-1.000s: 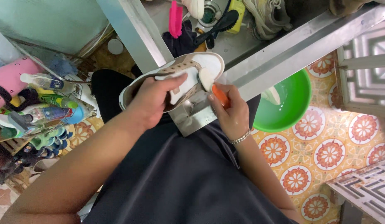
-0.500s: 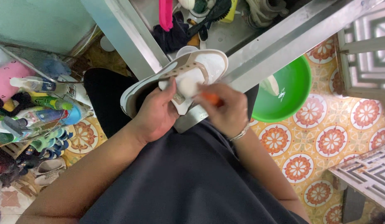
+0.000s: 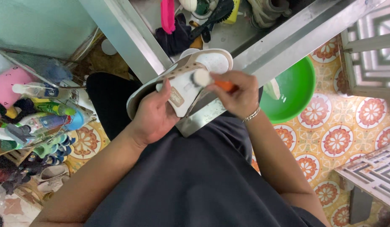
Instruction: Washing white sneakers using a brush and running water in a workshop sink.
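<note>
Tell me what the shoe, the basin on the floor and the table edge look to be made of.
Shoe: seemingly smooth leather or a synthetic like it, white with tan panels, matte, stitched seams showing. Basin: plastic by the look, bright even green with a soft gloss. Table edge: metal, likely steel or aluminium, grey with a dull brushed sheen and scuffs.

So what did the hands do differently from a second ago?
The right hand slid its orange brush up from the shoe's side onto the white tongue. The left hand still grips the shoe from below. The green basin stayed on the floor.
</note>
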